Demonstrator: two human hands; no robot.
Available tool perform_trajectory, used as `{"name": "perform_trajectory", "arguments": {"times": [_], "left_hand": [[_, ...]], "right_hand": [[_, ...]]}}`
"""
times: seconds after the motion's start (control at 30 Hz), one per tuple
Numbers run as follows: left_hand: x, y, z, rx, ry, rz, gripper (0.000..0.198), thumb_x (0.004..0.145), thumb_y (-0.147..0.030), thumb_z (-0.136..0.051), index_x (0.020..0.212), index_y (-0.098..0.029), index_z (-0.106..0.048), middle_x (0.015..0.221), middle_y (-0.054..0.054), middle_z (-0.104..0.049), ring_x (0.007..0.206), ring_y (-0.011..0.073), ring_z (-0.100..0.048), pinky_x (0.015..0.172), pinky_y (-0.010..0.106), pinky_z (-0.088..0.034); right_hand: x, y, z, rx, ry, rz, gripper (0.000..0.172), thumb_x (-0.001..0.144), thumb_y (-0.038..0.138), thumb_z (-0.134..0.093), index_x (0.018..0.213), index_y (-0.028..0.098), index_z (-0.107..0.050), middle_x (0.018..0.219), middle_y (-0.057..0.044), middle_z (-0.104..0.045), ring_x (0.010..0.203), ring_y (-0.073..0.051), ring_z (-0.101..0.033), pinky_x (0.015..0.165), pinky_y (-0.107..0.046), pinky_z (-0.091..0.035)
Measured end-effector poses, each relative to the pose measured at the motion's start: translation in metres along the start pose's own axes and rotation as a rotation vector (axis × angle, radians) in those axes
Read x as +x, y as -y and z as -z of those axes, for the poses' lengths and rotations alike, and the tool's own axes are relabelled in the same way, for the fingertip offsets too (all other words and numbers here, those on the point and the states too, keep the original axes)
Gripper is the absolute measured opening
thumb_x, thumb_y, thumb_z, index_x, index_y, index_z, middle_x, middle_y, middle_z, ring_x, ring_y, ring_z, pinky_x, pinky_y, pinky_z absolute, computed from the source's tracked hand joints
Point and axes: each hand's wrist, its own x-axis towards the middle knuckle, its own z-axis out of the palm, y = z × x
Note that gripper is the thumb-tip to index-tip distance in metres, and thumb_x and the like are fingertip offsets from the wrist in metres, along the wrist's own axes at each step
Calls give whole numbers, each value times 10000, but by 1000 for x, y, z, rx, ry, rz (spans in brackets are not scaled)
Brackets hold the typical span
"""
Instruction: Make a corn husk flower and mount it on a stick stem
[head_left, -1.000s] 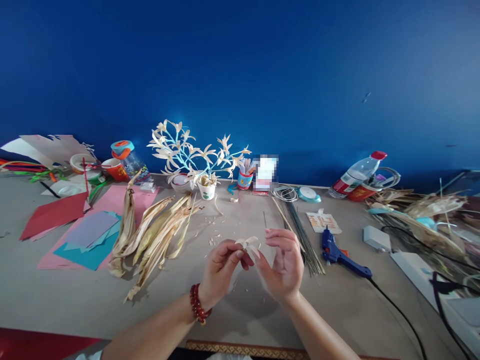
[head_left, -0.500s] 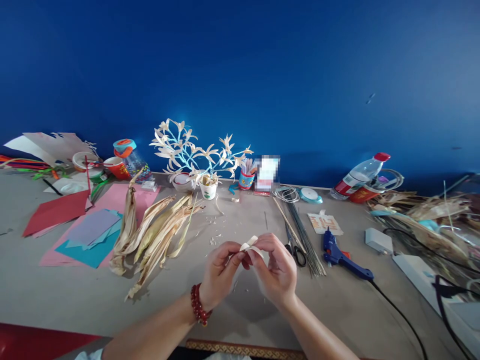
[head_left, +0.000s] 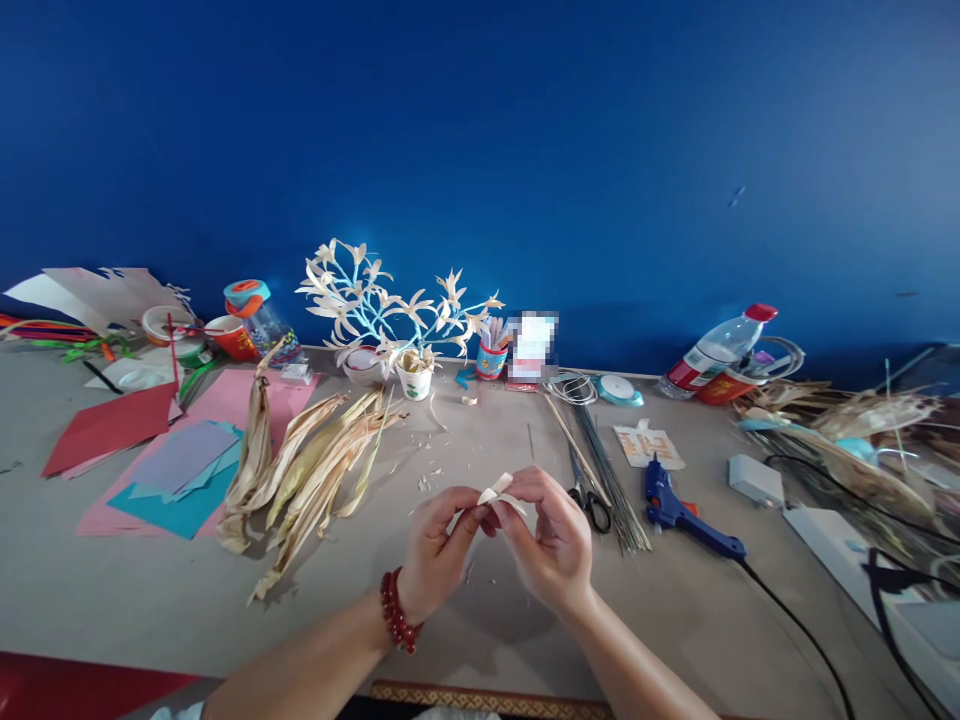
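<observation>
Between my fingertips, over the middle of the table, is a small pale corn husk flower (head_left: 500, 490) with curved petals. My left hand (head_left: 444, 545), with a red bead bracelet (head_left: 399, 612) at its wrist, pinches the flower's lower left side. Thumb and forefinger of my right hand (head_left: 551, 540) grip a petal on the other side. Both hands are closed and almost touch. Just right of my right hand lie black-handled scissors (head_left: 598, 510), partly hidden by it. Dry corn husks (head_left: 322, 470) are spread to the left.
A white cup (head_left: 415, 380) with husk flowers on blue stems stands by the wall. At right are thin wires (head_left: 611, 480), a blue glue gun (head_left: 686, 515) with its cord and a tilted bottle (head_left: 716, 350). Coloured paper (head_left: 176, 500) lies left. Husk scraps (head_left: 426, 482) dot the table.
My hands keep almost the same grip. The petals in my fingers have shifted slightly, and the whole view has moved a little.
</observation>
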Motion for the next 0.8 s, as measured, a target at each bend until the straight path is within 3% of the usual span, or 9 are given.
{"name": "perform_trajectory", "arguments": {"times": [0.2,0.53,0.67,0.8], "left_hand": [[3,-4,-2,38,-36,-7,131,958,-188,-552,919,-198,-676,757,12,-703,696,125,-652,697,238,-519],[2,-6,1,121,2,-101,145,959,-156,-529,928,-210,-660,757,-3,-692,710,120,-643,695,226,-499],[2,-6,2,87,-19,-98,177,975,-200,-509,906,-199,-672,760,16,-706,715,138,-649,705,257,-505],[2,-5,-2,-58,-59,-32,153,972,-246,-536,913,-199,-669,790,24,-720,701,143,-657,712,284,-513]], "right_hand": [[0,3,4,19,60,11,162,893,95,-546,973,201,-638,843,-52,-636,810,-202,-612,743,-354,-488],[2,5,0,-27,26,57,171,859,62,-588,946,209,-609,806,-33,-628,765,-182,-587,712,-322,-472],[-1,6,4,18,47,56,108,909,157,-521,963,202,-602,832,-47,-619,788,-196,-584,716,-337,-466],[-2,1,7,29,-64,-16,224,984,200,-398,910,205,-609,787,-33,-586,744,-178,-569,698,-324,-454]]}}
